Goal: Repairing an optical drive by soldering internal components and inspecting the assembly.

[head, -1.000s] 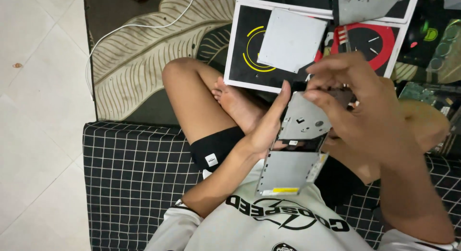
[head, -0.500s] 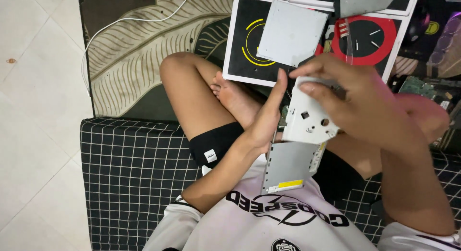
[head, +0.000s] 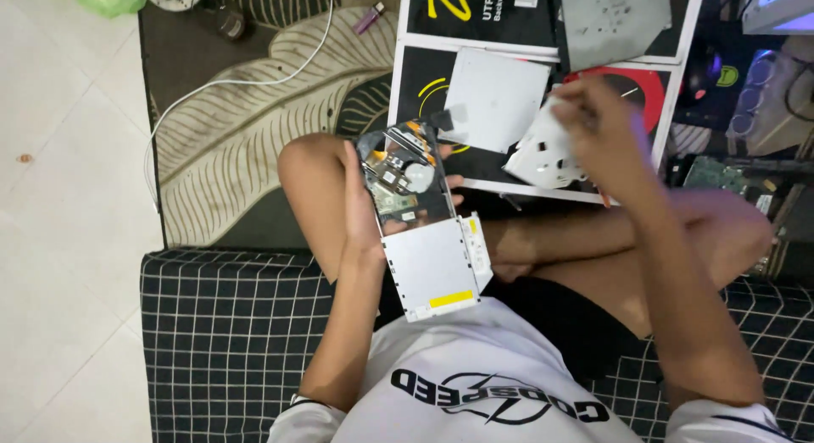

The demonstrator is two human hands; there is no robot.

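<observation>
From the head view, the left hand [head: 360, 210] has its fingers clasped round an opened optical drive [head: 420, 227] over the lap, while the right hand [head: 604, 129], fingers closed, grips a detached metal cover plate [head: 538, 150] well apart to the right.

The slim optical drive [head: 424, 231] sits upright-ish in the left hand [head: 360, 210], its long axis running from near to far — the far half open, showing a green board, orange ribbon and a round silver hub, the near half a pale grey panel with a small yellow label. To the right and farther off, the right hand [head: 606, 133] grips the thin perforated metal cover [head: 538, 150], tilted, well apart from the drive.
</observation>
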